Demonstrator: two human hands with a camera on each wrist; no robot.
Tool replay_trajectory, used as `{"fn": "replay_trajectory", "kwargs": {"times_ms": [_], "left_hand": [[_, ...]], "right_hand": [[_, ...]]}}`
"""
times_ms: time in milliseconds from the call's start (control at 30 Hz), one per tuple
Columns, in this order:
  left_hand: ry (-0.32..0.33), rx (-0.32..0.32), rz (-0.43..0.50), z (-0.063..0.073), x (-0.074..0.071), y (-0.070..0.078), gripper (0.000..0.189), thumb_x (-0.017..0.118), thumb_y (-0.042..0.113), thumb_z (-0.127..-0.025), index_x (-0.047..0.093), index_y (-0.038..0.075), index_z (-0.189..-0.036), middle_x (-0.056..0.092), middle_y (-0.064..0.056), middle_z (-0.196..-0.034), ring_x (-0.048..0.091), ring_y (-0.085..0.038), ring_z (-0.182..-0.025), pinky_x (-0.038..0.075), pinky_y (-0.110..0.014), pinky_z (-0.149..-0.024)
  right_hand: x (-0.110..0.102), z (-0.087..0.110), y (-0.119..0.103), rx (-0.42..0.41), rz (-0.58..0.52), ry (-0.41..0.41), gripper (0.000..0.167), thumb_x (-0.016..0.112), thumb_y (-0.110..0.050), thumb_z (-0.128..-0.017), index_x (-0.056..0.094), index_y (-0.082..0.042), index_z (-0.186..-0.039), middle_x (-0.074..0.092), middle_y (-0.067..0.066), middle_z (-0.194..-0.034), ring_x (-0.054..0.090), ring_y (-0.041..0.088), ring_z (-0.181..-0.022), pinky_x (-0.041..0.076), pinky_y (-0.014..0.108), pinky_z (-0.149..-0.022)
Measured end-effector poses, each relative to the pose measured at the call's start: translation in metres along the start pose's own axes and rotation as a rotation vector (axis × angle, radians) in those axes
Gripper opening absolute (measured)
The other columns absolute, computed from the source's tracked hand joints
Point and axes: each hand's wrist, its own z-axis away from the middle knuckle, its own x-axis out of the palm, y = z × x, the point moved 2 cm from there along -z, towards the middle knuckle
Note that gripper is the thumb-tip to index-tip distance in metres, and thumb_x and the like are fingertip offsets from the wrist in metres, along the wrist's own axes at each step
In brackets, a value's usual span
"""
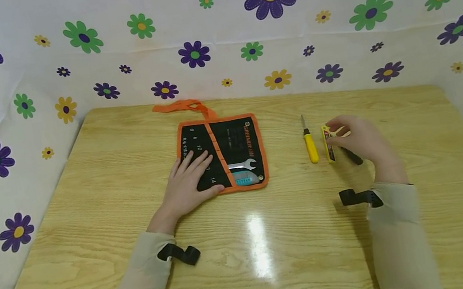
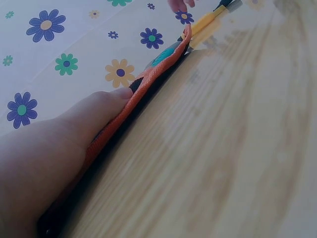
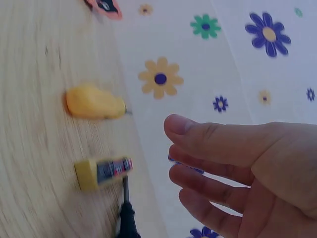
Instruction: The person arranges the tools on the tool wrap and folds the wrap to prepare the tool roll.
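Note:
My left hand (image 1: 189,181) lies with spread fingers on a black tool pouch (image 1: 230,137) with orange edging. A wrench (image 1: 246,164) and a teal-handled tool (image 1: 246,178), probably a utility knife, stick out of its pockets. In the left wrist view the thumb (image 2: 106,106) rests along the orange edge. My right hand (image 1: 360,139) hovers by a small yellow box (image 1: 329,151) with a dark label. The right wrist view shows its loosely bent fingers (image 3: 213,186) apart from the box, holding nothing. Partly under this hand lies a black-handled screwdriver (image 1: 353,155).
A yellow-handled screwdriver (image 1: 311,147) lies left of the box, its tip pointing away. The pouch's orange strap (image 1: 180,105) trails toward the back edge of the wooden table (image 1: 300,234). Behind the table hangs a white cloth (image 1: 213,26) printed with flowers.

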Motion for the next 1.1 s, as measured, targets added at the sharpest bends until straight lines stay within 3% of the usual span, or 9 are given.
{"fn": "replay_trajectory", "kwargs": {"times_ms": [333,600,900,1100], "left_hand": [[0.005,0.001,0.005,0.001,-0.002,0.002,0.087,0.051,0.071,-0.083,0.030,0.022,-0.152,0.022,0.003,-0.157,0.006,-0.025,-0.145,0.000,-0.050,-0.114],[0.004,0.004,0.006,0.001,-0.003,0.003,0.086,0.053,0.070,-0.084,0.030,0.022,-0.152,0.022,0.003,-0.157,0.005,-0.025,-0.145,0.000,-0.050,-0.114],[0.001,0.002,0.006,0.001,-0.002,0.002,0.086,0.052,0.070,-0.084,0.029,0.022,-0.152,0.021,0.004,-0.157,0.005,-0.024,-0.145,-0.001,-0.049,-0.114],[-0.001,0.002,0.000,0.000,-0.001,0.001,0.087,0.051,0.071,-0.084,0.029,0.023,-0.152,0.021,0.004,-0.157,0.005,-0.024,-0.145,-0.001,-0.048,-0.115]], "right_hand": [[-0.013,0.012,0.035,0.146,0.013,-0.091,0.049,0.067,-0.023,-0.090,0.052,0.005,-0.127,0.054,0.028,-0.121,0.053,0.044,-0.109,0.045,0.056,-0.088],[-0.012,0.014,0.048,0.176,0.040,-0.164,0.045,0.070,-0.027,-0.088,0.057,0.008,-0.113,0.058,0.027,-0.111,0.052,0.042,-0.102,0.042,0.055,-0.087],[-0.007,0.013,0.049,0.204,0.045,-0.239,0.043,0.069,-0.030,-0.089,0.058,0.004,-0.110,0.060,0.021,-0.106,0.052,0.035,-0.096,0.043,0.052,-0.084],[-0.006,0.011,0.049,0.192,0.054,-0.236,0.038,0.068,-0.026,-0.089,0.058,0.005,-0.107,0.061,0.020,-0.102,0.052,0.034,-0.093,0.043,0.051,-0.082]]}}
